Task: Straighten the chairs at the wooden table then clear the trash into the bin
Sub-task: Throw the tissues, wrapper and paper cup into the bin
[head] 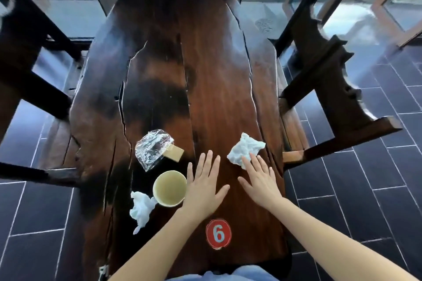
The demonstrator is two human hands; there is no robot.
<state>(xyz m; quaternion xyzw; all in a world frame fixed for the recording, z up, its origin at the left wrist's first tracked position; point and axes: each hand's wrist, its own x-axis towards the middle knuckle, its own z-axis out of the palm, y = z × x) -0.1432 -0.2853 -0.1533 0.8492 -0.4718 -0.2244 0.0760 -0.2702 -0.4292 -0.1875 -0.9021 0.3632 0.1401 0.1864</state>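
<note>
Now | cup (169, 188): contents unclear | left hand (205, 189) flat beside it | right hand (260, 180) flat, touching tissue (245, 148)

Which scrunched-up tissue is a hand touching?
The crumpled white tissue touching the right hand; the other tissue lies untouched beside the pale paper cup.

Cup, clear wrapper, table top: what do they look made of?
Cup: probably paper, matte cream inside, thin rim; could be thin plastic.
Wrapper: thin clear plastic film, glossy; crinkled with sharp white glints.
Table top: solid wood, dark red-brown, glossy varnish likely; visible grain, long cracks, window reflections.
</note>
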